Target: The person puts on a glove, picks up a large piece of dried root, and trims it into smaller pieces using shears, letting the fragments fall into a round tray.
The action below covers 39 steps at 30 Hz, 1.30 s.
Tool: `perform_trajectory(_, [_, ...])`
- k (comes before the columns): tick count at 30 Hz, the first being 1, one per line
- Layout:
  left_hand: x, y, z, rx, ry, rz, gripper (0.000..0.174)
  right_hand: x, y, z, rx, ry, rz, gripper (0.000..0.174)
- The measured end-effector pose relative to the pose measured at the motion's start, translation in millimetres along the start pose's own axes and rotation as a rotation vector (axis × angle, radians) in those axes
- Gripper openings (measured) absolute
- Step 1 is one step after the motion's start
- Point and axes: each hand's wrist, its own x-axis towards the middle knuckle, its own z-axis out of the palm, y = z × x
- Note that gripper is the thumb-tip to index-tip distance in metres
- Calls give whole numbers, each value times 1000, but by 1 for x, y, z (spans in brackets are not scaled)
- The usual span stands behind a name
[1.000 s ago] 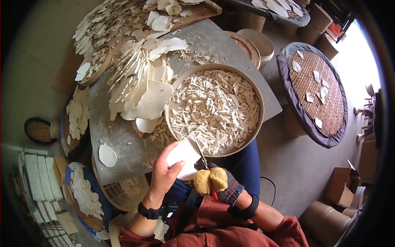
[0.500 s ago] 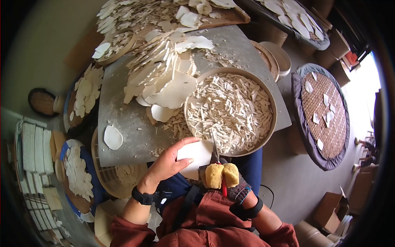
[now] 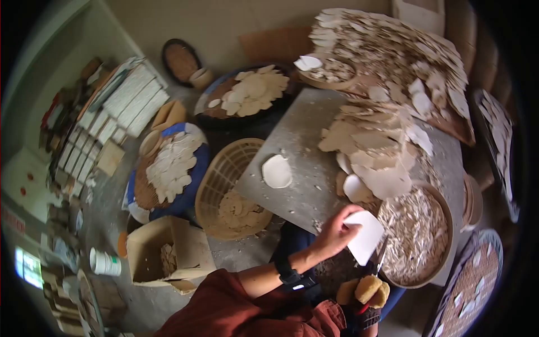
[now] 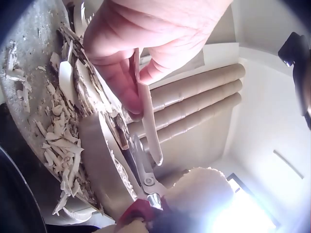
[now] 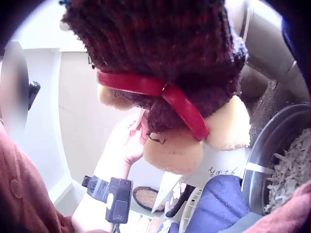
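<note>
My bare left hand [image 3: 335, 231] pinches a flat white slice [image 3: 366, 238] between thumb and fingers; the left wrist view shows this slice edge-on. My right hand [image 5: 160, 43], in a dark knitted glove, grips scissors [image 4: 148, 182] by their red handles. Yellow foam pads [image 3: 369, 287] are around the gloved fingers. The scissor blades point up beside the slice's right edge in the head view, close to the rim of a round tray [image 3: 451, 230]. Cut white strips [image 3: 412, 236] fill that tray. Much of the right hand is hidden behind the pads in the head view.
Behind the tray, a pile of large pale slices [image 3: 382, 163] stands on the grey table [image 3: 309, 135], with a single white slice [image 3: 277, 171] near its left edge. A woven basket [image 3: 205, 185] and a cardboard box [image 3: 193, 247] stand left on the floor.
The head view has swung left, so the tray and both hands now appear farther right. My left hand still holds the white slice, and the scissors stay in the right hand.
</note>
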Motion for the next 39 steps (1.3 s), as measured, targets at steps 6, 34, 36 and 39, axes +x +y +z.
perform_trajectory(6, [-15,8,-27,-45,-85,-102,33,2,-56,49,-546,-3,-10,40])
perform_trajectory(34, [104,23,-7,-502,110,-231,28,-37,22,-6,-223,9,229,41])
perform_trajectory(36, [127,21,-11,-615,116,-306,31,-35,24,-9,-605,-82,166,37])
perform_trajectory(39, [161,13,-20,-648,137,-406,31,-35,49,-27,-584,-66,249,32])
